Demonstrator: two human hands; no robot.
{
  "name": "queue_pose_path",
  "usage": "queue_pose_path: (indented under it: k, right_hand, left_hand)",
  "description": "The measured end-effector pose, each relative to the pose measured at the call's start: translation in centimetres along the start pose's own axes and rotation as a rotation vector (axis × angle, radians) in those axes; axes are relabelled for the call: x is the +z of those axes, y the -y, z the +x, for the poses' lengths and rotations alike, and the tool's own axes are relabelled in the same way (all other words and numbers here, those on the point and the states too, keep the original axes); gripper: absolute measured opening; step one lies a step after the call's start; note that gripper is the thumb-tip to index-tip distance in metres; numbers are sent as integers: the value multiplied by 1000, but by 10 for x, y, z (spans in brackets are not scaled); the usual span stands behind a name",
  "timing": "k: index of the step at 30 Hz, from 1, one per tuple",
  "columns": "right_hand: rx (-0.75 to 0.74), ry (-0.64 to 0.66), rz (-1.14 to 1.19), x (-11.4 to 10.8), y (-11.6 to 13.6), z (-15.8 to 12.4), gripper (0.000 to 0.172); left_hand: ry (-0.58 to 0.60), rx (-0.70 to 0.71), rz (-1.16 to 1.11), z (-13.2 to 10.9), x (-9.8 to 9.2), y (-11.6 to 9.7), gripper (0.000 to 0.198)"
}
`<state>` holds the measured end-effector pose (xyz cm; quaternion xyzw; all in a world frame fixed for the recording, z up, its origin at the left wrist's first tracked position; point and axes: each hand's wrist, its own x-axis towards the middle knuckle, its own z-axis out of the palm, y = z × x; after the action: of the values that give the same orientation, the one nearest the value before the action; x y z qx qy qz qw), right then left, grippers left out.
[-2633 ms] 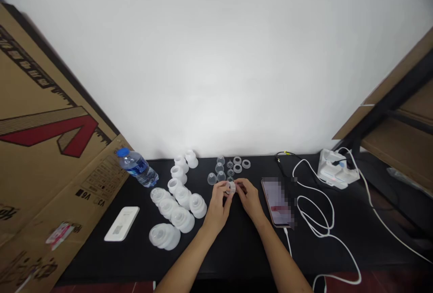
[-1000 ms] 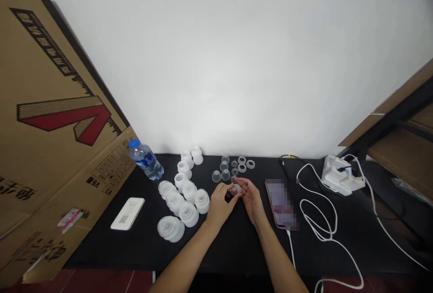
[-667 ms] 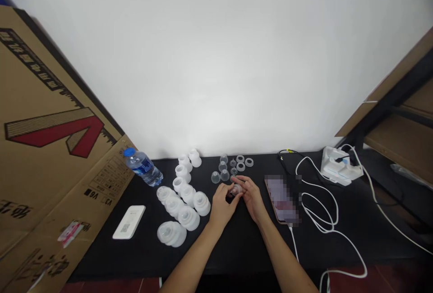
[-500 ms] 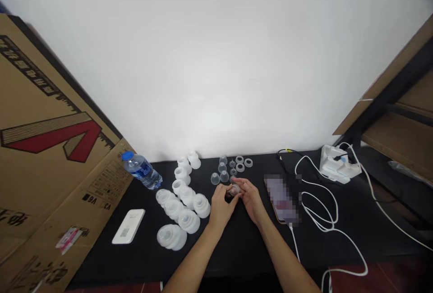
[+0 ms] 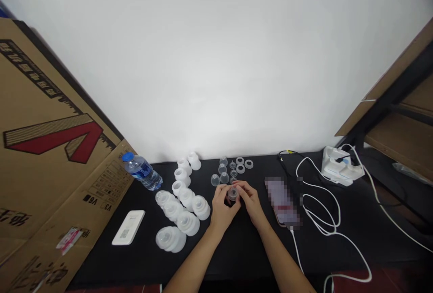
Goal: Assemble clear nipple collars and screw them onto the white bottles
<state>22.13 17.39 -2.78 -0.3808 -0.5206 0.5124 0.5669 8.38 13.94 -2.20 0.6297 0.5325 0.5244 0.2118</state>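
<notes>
My left hand (image 5: 221, 207) and my right hand (image 5: 249, 199) meet over the black table (image 5: 237, 248), fingers pinched together on a small clear plastic part (image 5: 232, 192) held between them. Just beyond my fingertips lie several small clear cups (image 5: 219, 174) and white rings (image 5: 244, 164). To the left stands a cluster of larger white funnel-shaped plastic pieces (image 5: 181, 203).
A water bottle (image 5: 141, 171) lies at the back left beside a big cardboard box (image 5: 50, 148). A white flat device (image 5: 128, 227) lies front left. A phone (image 5: 281, 200), white cables (image 5: 321, 212) and a white charger unit (image 5: 340, 169) sit to the right, below a wooden shelf (image 5: 399, 112).
Both hands stay together at the same spot, turning the small clear part between the fingers. The camera has shifted slightly; the things on the table have not moved.
</notes>
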Motion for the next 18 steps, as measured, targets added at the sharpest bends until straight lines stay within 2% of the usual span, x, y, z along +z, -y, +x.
queue_pose_path:
  k: [3,7,12,18]
  right_hand:
    - [-75,-70,-88,-1,0,0,40]
    - [-100,-76,-189,-2,-1,0,31]
    - [50,-158,-19,-3,-3,3,37]
    - [163,-156,117,1,-1,2,40]
  left_hand:
    - [-18,22,44,0,-2,-2,31]
    - [-39,7,47,1,-2,-4,29]
    - [-12,27,65,0,0,1,33]
    - [16,-29,56,-1,2,6,15]
